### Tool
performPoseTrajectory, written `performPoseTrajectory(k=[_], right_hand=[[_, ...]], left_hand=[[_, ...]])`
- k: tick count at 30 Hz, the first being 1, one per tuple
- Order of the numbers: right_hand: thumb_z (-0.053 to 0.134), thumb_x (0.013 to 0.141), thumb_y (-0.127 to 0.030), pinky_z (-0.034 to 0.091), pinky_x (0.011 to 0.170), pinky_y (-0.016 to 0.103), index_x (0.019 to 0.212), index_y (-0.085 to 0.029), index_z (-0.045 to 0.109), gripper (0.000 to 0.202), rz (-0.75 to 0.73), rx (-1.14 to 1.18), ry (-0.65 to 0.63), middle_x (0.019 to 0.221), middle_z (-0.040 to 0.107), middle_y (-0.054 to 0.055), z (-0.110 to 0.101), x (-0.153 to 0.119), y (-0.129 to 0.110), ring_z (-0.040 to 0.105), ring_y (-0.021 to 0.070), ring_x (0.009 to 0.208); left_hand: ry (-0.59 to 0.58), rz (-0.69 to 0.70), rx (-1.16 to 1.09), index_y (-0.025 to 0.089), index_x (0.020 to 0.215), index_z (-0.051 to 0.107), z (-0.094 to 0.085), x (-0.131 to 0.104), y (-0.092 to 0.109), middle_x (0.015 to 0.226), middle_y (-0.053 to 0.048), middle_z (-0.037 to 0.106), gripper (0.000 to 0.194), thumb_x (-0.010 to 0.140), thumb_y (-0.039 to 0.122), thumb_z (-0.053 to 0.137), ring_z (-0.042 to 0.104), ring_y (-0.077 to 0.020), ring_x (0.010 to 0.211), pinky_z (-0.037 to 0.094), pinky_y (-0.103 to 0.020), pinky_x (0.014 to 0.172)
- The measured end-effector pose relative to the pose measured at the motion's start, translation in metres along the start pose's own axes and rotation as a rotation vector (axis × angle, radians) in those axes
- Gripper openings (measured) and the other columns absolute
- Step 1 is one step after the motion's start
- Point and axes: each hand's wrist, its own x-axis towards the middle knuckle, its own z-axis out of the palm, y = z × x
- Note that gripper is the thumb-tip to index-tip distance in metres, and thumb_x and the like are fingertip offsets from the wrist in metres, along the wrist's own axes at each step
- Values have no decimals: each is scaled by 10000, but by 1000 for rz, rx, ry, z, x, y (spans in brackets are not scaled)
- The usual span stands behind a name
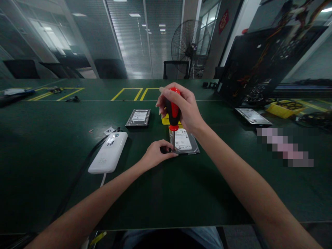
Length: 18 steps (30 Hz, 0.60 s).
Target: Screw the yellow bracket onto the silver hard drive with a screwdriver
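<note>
My right hand (183,107) is wrapped round the red and black handle of a screwdriver (174,112), which stands upright. Its thin shaft points down at the near left corner of a hard drive (184,140) lying label up on the table. At that same corner is my left hand (159,151), thumb along the near edge and fingers bent over the top, closed on the drive beside the shaft. The screwdriver's tip is too small to make out. Behind the drive a yellow object (166,120) is partly hidden by my right hand.
A second hard drive (138,117) lies further back on the green table (145,200). To the left is a white power bank (109,152) with cables. Another drive (252,116), a yellow tray (285,109) of cables and an open computer case (259,65) are at right.
</note>
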Motion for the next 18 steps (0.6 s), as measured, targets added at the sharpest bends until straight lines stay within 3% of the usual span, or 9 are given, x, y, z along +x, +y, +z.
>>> performPoseTrajectory(k=[9,18], right_hand=[[665,747,-429,496,542,209,763,-187,536,275,14,31,30,752,603,-17,1,-1,-1,570,67,604],[631,774,-434,391,442,187,752,-207,520,255,-59,11,54,664,518,-47,-1,1,5,476,49,529]], left_hand=[[-5,17,4,187,904,672,-2,-1,3,874,-27,622,333,728,470,675,550,-169,777,417,-291,687],[-6,13,9,177,886,656,-2,-1,3,857,-26,613,319,734,457,674,547,-166,769,420,-289,687]])
